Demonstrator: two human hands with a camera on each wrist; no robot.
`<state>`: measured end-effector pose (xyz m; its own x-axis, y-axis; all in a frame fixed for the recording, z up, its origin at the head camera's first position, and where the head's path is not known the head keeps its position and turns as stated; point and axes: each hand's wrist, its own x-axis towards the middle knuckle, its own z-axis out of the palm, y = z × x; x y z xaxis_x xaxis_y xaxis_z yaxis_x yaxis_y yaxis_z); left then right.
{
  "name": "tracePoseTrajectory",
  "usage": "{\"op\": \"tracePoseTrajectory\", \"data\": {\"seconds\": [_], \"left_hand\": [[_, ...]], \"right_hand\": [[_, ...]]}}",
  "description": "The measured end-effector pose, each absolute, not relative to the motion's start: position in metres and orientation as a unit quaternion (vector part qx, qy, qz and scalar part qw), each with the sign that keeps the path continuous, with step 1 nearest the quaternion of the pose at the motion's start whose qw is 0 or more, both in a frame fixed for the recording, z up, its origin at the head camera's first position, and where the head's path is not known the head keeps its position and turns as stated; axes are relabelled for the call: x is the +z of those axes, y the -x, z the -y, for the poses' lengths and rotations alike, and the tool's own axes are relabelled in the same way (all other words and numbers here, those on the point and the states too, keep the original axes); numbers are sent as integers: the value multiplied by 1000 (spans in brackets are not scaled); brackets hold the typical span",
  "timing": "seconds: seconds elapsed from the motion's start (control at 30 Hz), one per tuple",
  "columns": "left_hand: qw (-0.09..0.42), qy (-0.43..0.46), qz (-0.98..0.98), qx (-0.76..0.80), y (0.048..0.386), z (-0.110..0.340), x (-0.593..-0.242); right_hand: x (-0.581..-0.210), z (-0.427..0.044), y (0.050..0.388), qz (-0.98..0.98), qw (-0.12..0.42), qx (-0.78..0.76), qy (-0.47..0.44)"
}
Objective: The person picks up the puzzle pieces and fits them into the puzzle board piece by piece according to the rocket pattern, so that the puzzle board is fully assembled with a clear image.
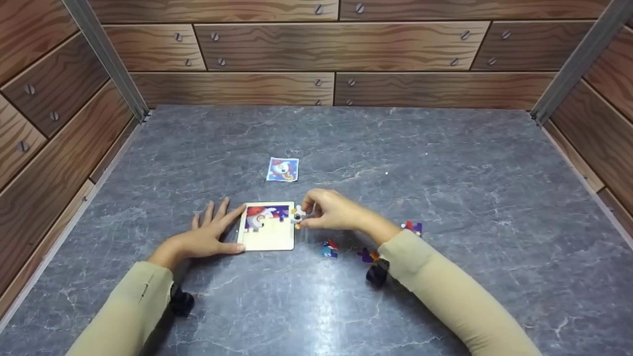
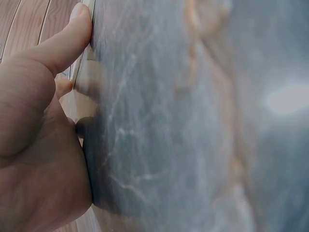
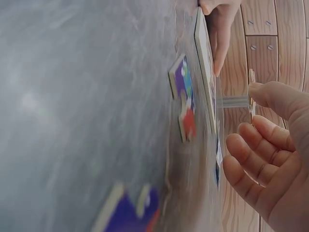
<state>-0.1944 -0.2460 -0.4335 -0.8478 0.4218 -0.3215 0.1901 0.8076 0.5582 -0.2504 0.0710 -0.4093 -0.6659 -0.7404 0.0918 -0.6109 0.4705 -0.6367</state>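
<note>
A square puzzle board [image 1: 269,238] lies on the grey marbled table, its upper part filled with joined pieces in red, white and purple and its lower part bare. My left hand [image 1: 210,235] rests at the board's left side, fingers spread, with thumb and index finger touching its edge. Between thumb and fingertips my right hand [image 1: 331,210] pinches a white puzzle piece [image 1: 297,216] with a dark spot, at the board's right edge. The right wrist view shows that piece [image 3: 252,96] edge-on, held above the table.
Loose puzzle pieces lie right of the board: a blue and red one [image 1: 329,248], a purple and orange one [image 1: 367,255] near the right wrist, and a red and purple one [image 1: 413,228] beyond the forearm. A small picture card [image 1: 283,169] lies behind the board.
</note>
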Motion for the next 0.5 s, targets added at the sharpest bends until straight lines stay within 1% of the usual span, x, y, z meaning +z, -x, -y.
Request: {"op": "tracePoseTrajectory", "data": {"seconds": [0.5], "left_hand": [[226, -163, -927, 251, 196, 246, -434]], "right_hand": [[-409, -37, 247, -848, 106, -319, 409]]}}
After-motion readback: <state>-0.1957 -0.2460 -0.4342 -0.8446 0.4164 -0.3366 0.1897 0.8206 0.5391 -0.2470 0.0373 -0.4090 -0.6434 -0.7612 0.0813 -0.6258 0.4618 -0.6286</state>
